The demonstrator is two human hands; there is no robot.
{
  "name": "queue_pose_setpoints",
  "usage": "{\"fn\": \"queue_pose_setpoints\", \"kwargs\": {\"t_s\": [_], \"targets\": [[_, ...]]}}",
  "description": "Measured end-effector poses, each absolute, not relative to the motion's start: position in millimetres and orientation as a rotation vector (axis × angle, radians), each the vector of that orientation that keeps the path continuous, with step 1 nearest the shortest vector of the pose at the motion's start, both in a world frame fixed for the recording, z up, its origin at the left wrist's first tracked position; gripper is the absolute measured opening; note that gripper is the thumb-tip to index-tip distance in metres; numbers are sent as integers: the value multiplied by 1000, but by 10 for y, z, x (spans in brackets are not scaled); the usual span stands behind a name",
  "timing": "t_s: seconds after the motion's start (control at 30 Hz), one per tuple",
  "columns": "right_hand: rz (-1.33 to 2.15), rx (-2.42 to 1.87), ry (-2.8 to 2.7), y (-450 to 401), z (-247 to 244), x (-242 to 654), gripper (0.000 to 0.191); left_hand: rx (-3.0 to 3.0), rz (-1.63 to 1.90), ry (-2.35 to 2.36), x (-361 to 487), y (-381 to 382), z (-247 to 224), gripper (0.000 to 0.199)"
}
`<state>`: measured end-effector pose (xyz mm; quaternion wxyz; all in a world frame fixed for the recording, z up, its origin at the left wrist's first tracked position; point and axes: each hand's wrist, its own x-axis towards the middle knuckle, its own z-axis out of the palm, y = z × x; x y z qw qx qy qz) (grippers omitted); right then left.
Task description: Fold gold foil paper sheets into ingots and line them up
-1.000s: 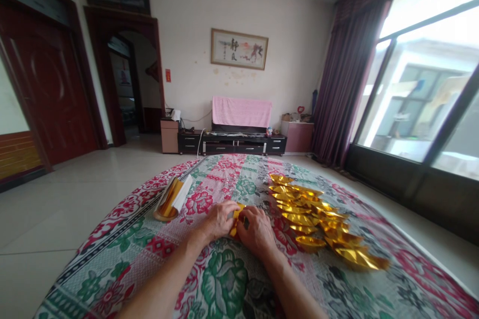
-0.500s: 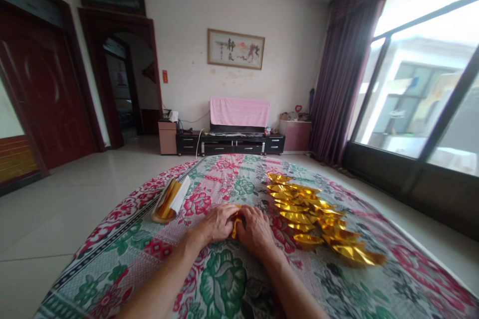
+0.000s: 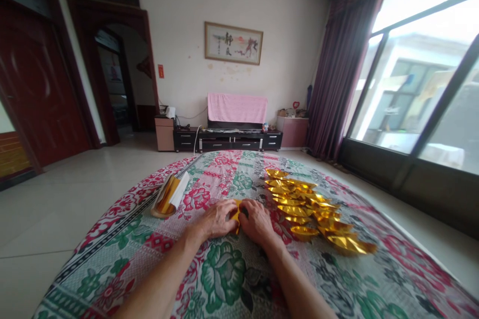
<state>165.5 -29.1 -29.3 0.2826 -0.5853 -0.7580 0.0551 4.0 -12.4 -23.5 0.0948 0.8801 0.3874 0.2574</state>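
Between my two hands is a small piece of gold foil paper [image 3: 237,212], mostly covered by the fingers. My left hand [image 3: 219,218] grips its left side and my right hand [image 3: 256,219] its right side, fingers curled and thumbs close together. Both hands rest low over the flowered tablecloth [image 3: 224,271]. To the right lie several folded gold paper ingots [image 3: 292,211] in rough rows, the nearest being a single ingot [image 3: 304,233]. Off to the left sits a curled stack of gold paper sheets [image 3: 168,196] with a white backing.
The round table's cloth has a red and black border on the left. Beyond it stand a low black TV cabinet [image 3: 230,143] and a TV under a pink cloth [image 3: 237,108]. A purple curtain [image 3: 333,70] and large windows are on the right.
My hands have moved slightly apart, and more of the gold paper shows between them. The whole view has shifted a little; the ingots and paper stack lie as before.
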Motion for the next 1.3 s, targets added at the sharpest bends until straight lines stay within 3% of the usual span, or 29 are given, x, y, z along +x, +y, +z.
{"fn": "queue_pose_setpoints", "kwargs": {"t_s": [0.47,0.7,1.3], "targets": [[71,-1727,-1985,-202,-290,1615,18,2539,744,1114,58,-175,-136,28],[-13,-1819,-1958,-104,-247,1587,23,2403,727,1191,50,-201,-118,66],[39,-1950,-1869,74,-124,1534,26,2389,696,1241,46,-200,-98,74]]}}
